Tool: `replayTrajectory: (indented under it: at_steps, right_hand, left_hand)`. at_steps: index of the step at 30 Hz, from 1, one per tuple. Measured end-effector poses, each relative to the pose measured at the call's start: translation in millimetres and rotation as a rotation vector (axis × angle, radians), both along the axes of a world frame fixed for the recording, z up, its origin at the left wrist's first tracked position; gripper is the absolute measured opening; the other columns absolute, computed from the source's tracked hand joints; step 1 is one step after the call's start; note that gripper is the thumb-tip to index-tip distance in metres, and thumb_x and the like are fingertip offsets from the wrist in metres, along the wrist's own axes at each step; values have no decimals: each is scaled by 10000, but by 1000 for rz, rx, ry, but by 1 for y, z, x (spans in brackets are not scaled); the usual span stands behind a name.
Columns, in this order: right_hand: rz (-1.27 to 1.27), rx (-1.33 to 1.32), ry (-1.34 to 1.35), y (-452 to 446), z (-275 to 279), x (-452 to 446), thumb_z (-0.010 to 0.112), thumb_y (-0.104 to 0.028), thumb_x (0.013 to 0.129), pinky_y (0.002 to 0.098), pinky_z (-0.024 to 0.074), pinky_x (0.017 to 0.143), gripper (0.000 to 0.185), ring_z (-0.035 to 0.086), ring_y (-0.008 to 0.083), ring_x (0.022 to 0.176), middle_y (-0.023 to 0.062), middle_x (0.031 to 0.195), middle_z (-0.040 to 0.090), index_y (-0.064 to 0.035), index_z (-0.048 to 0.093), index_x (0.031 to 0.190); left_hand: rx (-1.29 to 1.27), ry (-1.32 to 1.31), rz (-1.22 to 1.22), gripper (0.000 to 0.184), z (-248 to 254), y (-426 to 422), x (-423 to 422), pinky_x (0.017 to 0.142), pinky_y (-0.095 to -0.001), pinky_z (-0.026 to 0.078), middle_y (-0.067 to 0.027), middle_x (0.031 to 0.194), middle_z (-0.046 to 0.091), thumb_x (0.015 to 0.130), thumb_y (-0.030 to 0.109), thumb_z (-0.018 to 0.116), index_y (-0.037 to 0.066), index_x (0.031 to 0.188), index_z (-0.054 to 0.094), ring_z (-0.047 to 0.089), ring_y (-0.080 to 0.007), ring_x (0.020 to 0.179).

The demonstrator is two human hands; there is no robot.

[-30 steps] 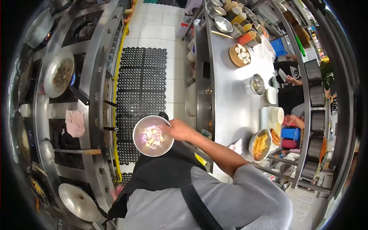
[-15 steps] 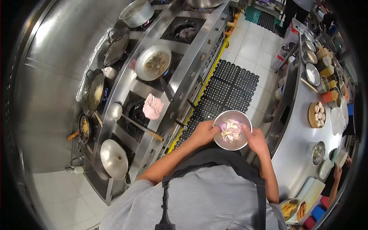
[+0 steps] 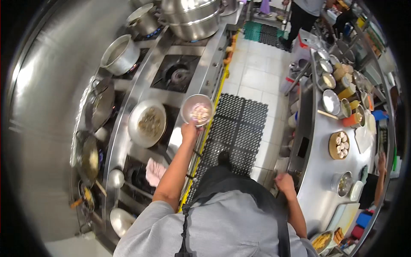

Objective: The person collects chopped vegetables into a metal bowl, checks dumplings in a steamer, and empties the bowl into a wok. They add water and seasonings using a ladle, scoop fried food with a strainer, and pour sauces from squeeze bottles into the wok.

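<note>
My left hand (image 3: 189, 129) grips the near rim of a metal bowl (image 3: 185, 112), which is held at the front edge of the stove. Sliced pinkish-white pieces (image 3: 200, 112) lie in the bowl. Just left of it, a light wok (image 3: 134, 124) with brown food (image 3: 150, 122) rests on a burner. My right hand (image 3: 284, 182) hangs near the counter's edge with its fingers curled and nothing seen in it. A pink cloth (image 3: 155, 172) lies on the stove near my left forearm.
Pots (image 3: 121, 55), a large steamer (image 3: 192, 25) and dark woks (image 3: 88, 160) occupy the stove. A ladle (image 3: 115, 178) lies on it. On the right counter (image 3: 317, 158) are a round basket (image 3: 332, 145), bottles and bowls. A person (image 3: 305, 17) stands at the back; another's arm (image 3: 379, 180) shows at right.
The bowl has moved left toward the light wok in my left hand. My right hand has let go of it and dropped back to the right. The view has shifted too.
</note>
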State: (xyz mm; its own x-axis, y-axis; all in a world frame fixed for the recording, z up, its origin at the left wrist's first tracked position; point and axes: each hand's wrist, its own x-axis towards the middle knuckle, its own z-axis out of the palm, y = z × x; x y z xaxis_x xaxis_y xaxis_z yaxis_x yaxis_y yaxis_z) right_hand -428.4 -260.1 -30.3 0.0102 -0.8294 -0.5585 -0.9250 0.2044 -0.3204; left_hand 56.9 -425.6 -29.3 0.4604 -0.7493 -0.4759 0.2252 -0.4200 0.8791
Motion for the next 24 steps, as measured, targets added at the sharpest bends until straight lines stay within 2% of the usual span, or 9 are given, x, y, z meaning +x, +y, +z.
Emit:
replayTrajectory:
  at_steps: [2,4,6,8,9,11,14,22,24]
  right_hand:
    - [57,83,1,17,-7,-9,631,-218,855,509,537,840,189,656,427,967,214,1006,694,-51,690,920]
    - [-66,-140,-131,30,-10,-18,669,-187,861,448,544,826,247,677,401,929,207,998,713,-32,711,1049]
    - [-350,-98,-175,24,9,-25,675,-231,902,426,537,832,279,696,358,931,198,996,720,-13,703,1074]
    - [-664,-277,-234,23,-15,-56,675,-309,949,336,496,586,281,636,151,628,77,750,682,-31,716,959]
    - [-835,-305,-202,12,-5,-68,656,-329,971,292,440,495,286,565,105,542,30,677,621,-51,700,914]
    - [-1296,-344,-444,-10,12,-100,631,-453,965,335,539,569,483,660,179,581,116,760,703,25,701,988]
    - [-1597,-472,-449,-40,43,-155,550,-430,994,335,537,539,468,674,216,659,158,901,701,-6,625,1177]
    - [-1891,-533,-773,-88,0,-279,583,-454,965,366,545,655,489,667,247,807,156,1025,682,-28,556,1203]
    - [-1915,-587,-803,-90,-23,-293,603,-434,950,364,542,658,467,657,248,801,152,1016,670,-29,560,1180]
  left_hand:
    - [-31,120,82,200,-59,-42,34,519,-309,491,-115,893,711,992,192,564,23,1048,656,692,-200,648]
    - [-27,209,200,230,-98,-73,56,537,-310,524,-151,905,708,1030,216,513,17,1108,598,671,-238,617]
    - [32,464,269,297,-63,-90,53,552,-302,547,-197,955,703,1073,266,410,46,1211,555,650,-245,653]
    - [-16,543,186,281,-173,-118,121,549,-293,540,-186,914,670,1045,285,465,58,1176,565,645,-236,702]
    - [112,546,146,285,-169,-120,128,553,-283,535,-151,974,671,1026,323,495,63,1122,564,647,-234,708]
    - [115,516,206,411,-145,-121,115,668,-318,544,-70,1011,628,962,463,576,72,1081,530,647,-232,806]
    - [215,524,335,588,-77,-95,74,759,-363,536,-33,1004,570,874,610,654,88,1098,502,638,-237,934]
    - [358,513,-485,493,-82,-128,10,757,-394,567,-79,946,679,956,560,639,72,1020,618,683,-255,865]
    - [321,331,-561,398,-19,-153,-56,755,-358,578,-82,987,684,979,463,642,76,1074,622,702,-252,887]
